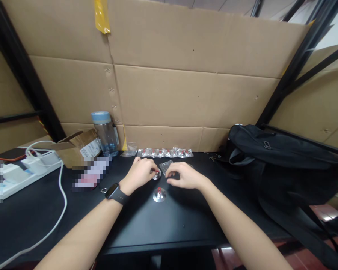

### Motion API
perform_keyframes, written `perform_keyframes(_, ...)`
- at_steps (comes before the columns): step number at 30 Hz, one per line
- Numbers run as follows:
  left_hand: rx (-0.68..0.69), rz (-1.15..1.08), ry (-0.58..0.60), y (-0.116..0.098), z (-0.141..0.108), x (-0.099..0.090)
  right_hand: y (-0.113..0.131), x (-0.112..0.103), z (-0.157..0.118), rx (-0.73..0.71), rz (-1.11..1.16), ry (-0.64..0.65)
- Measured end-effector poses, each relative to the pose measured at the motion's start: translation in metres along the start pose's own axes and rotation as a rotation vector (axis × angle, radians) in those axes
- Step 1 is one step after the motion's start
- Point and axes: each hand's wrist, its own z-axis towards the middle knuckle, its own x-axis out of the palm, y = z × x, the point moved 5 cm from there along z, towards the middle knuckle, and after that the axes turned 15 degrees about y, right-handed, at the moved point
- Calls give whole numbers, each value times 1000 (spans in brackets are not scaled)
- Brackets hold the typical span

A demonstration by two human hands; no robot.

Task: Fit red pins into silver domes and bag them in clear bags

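Observation:
My left hand [141,173], with a dark watch [115,192] on its wrist, is closed at the red middle piece of a small shiny silver disc [157,175]. Its fingers partly cover that disc. A second silver disc [159,195] with a red piece standing in its centre lies flat on the black table [146,228], nearer to me. My right hand [183,175] hovers to the right with curled fingers and a gap between thumb and forefinger. Nothing shows in that gap. Just beyond its fingertips lies a clear plastic packet [166,166].
Along the back sits a row of wrapped silver-and-red pieces [166,153]. To the left stand a water bottle [105,135], a cardboard box [77,148], and a power strip [25,172] with a white cable [62,195]. A black backpack [281,161] fills the right side.

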Motion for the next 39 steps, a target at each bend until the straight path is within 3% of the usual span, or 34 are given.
perform_keyframes(5, -59, 24, -37, 20, -3, -9, 13, 27, 9, 11, -107, 164)
perform_keyframes(15, -93, 75, -134, 16, -5, -23, 14, 41, 15, 10, -183, 163)
perform_keyframes(19, -113, 44, -177, 15, -5, -28, 15, 33, 15, -2, -250, 64)
perform_keyframes(24, -122, -82, -232, 9, -5, -34, 0, 2, 4, 69, -179, -164)
perform_keyframes(29, -4, -196, -145, 3, 0, -26, -11, -26, -7, 89, -73, -409)
perform_keyframes(33, -23, -343, -87, 18, 4, -15, -16, -39, -16, 128, 18, -605)
perform_keyframes(39, -81, -770, -143, 26, 10, -5, -19, -37, -18, 169, 47, -665)
